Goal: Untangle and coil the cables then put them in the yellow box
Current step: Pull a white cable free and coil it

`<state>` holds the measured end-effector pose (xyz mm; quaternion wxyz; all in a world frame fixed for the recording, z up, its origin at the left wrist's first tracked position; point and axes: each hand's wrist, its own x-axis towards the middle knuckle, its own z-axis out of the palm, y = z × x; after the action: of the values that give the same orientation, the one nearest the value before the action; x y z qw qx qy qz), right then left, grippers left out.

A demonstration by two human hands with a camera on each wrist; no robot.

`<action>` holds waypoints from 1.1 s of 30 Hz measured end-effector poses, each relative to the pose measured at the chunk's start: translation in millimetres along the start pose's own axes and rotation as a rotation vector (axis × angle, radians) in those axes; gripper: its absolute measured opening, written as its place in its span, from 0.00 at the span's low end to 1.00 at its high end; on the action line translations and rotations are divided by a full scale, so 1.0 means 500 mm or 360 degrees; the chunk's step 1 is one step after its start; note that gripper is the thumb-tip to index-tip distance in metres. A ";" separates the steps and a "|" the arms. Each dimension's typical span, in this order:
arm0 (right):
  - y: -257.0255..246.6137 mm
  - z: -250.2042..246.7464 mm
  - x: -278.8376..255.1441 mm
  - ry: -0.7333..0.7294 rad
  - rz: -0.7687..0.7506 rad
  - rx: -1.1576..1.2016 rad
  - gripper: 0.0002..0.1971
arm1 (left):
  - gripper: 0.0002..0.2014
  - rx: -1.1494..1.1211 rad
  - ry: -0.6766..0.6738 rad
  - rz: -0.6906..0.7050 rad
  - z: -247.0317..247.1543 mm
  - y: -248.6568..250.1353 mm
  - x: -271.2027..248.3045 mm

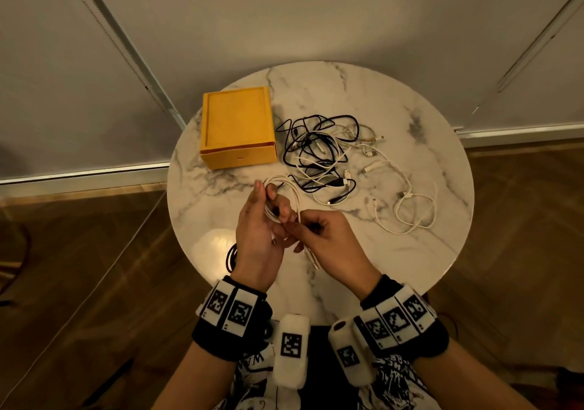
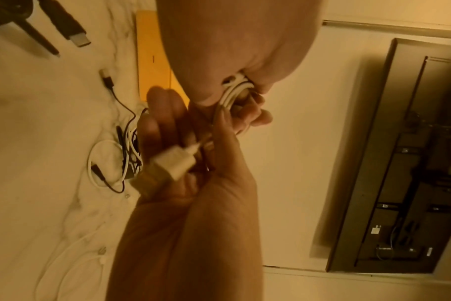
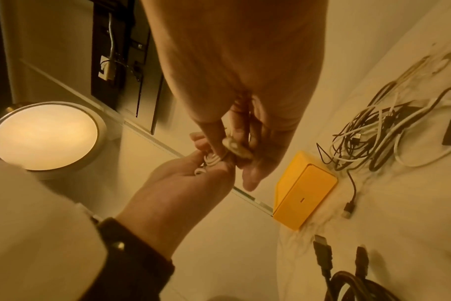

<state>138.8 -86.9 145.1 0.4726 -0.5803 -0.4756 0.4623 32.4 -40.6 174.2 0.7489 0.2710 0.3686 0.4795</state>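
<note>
A white cable (image 1: 284,189) is wound into a small coil that both hands hold above the table's near middle. My left hand (image 1: 271,207) grips the coil, fingers curled round the strands (image 2: 232,91), and the cable's white USB plug (image 2: 173,165) lies across its palm. My right hand (image 1: 303,226) pinches the strands at the coil (image 3: 211,160), with a loose tail hanging below. The yellow box (image 1: 237,125) stands at the back left of the table. A tangle of black and white cables (image 1: 319,150) lies to the right of the box.
The round marble table (image 1: 410,109) also carries a loose white cable (image 1: 407,207) at the right. A coiled black cable (image 1: 232,256) lies at the near edge, left of my left wrist. A lit round lamp (image 3: 44,136) shows in the right wrist view.
</note>
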 end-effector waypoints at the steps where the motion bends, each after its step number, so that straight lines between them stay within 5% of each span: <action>1: -0.001 -0.001 0.001 -0.0011 -0.0028 -0.0091 0.16 | 0.16 0.0015 0.0014 0.0029 0.000 0.001 0.001; 6: 0.012 -0.016 -0.006 0.0082 -0.0337 -0.0652 0.14 | 0.15 0.0038 0.0103 0.0078 -0.004 0.006 0.006; 11: 0.006 -0.036 0.001 -0.0184 -0.0124 -0.1141 0.23 | 0.15 0.0103 0.0161 -0.0030 -0.007 -0.026 -0.004; 16: 0.007 -0.048 0.009 0.0065 0.0046 -0.0232 0.10 | 0.15 0.0035 0.0173 0.0070 0.011 -0.033 -0.012; 20: 0.002 -0.037 0.003 0.0043 0.0129 0.0374 0.12 | 0.17 0.0246 0.0253 0.0179 0.008 -0.036 -0.004; 26: -0.002 -0.048 0.002 0.0024 0.0007 0.0494 0.15 | 0.17 0.1099 0.0148 0.0826 -0.011 -0.045 0.016; 33: 0.000 -0.053 0.001 0.0172 -0.0131 0.0562 0.11 | 0.21 0.1249 0.0131 0.0743 -0.042 -0.033 0.023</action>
<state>164.8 -89.5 148.4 0.6105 -0.4924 -0.3843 0.4870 27.1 -35.4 146.2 0.4463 0.5907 0.4808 0.4699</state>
